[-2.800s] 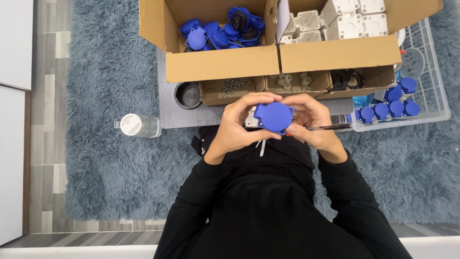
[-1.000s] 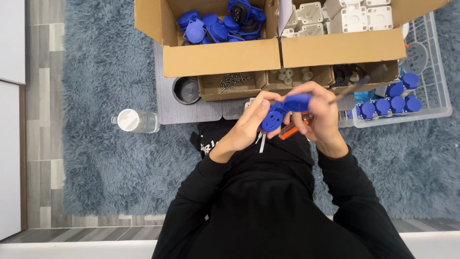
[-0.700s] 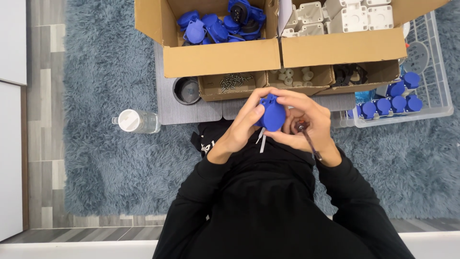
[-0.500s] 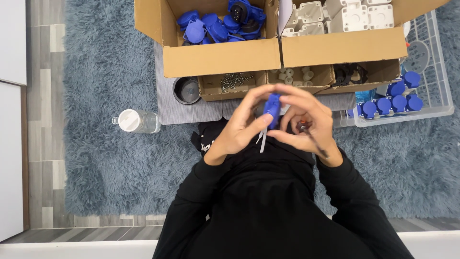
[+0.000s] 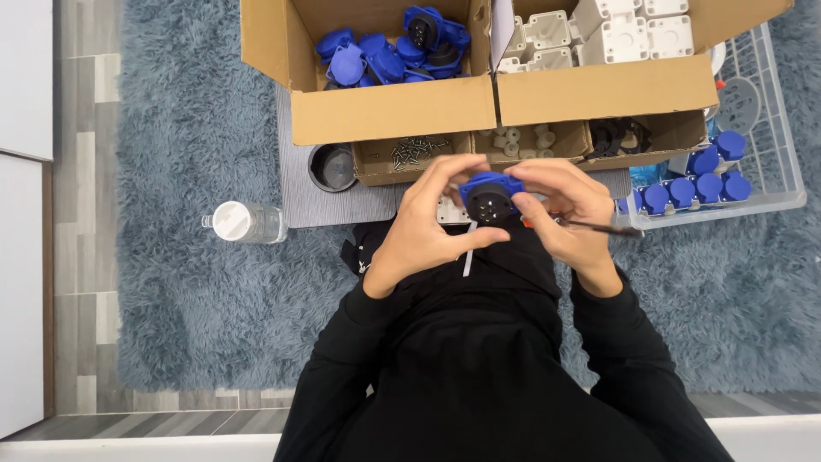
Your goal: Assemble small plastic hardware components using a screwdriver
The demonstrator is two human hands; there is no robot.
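Blue socket (image 5: 489, 198) sits pinched between the left hand (image 5: 425, 224) and right hand (image 5: 564, 210), its dark face up. The right also grips a screwdriver (image 5: 599, 227). Best to hold the socket steady and level while working it.

**Even, bright light and a sharp view**

The scene is brightly and evenly lit from above, with no hard glare. Shadows are soft and short: a faint one sits under the flaps of the cardboard boxes (image 5: 393, 107) and inside their compartments. The black sleeves (image 5: 479, 359) swallow detail and read as a nearly flat dark mass. Focus holds well across the shaggy grey rug (image 5: 188, 282), whose fibres stay crisp. No motion blur shows, and straight lines near the edges bend only slightly.
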